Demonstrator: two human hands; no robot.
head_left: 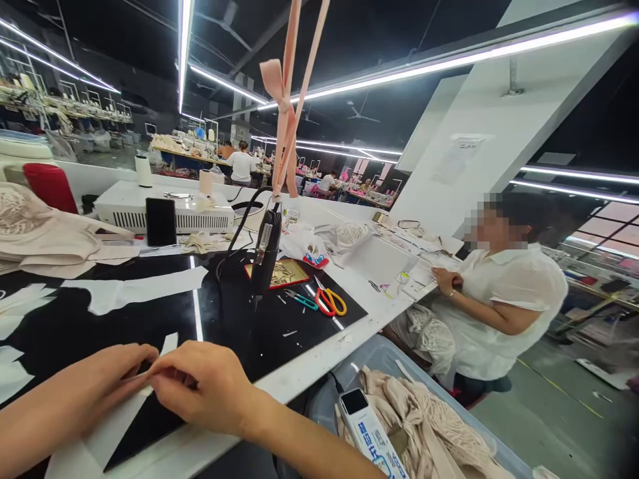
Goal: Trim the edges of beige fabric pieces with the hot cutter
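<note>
At the near left of the black work surface, my left hand [112, 379] and my right hand [207, 382] meet with fingertips pinched together. A white piece of fabric or paper [112, 436] is held between them, one end poking up past the fingers and the rest hanging toward me. Flat on the black surface [164, 313] beyond lies another white cut piece [144, 289]. A black handheld tool [266, 249] with a thin tip dangles from a pink ribbon [284, 133]. To its right are teal thread snips [302, 299] and red-and-orange-handled scissors [332, 299].
A grey bin [319, 406] of beige garments [424, 412] stands below the table's front edge, with a white boxed device [372, 432] on top. Behind the black surface are a phone [160, 221] and a white vented box [120, 207]. At right sits a co-worker [509, 306].
</note>
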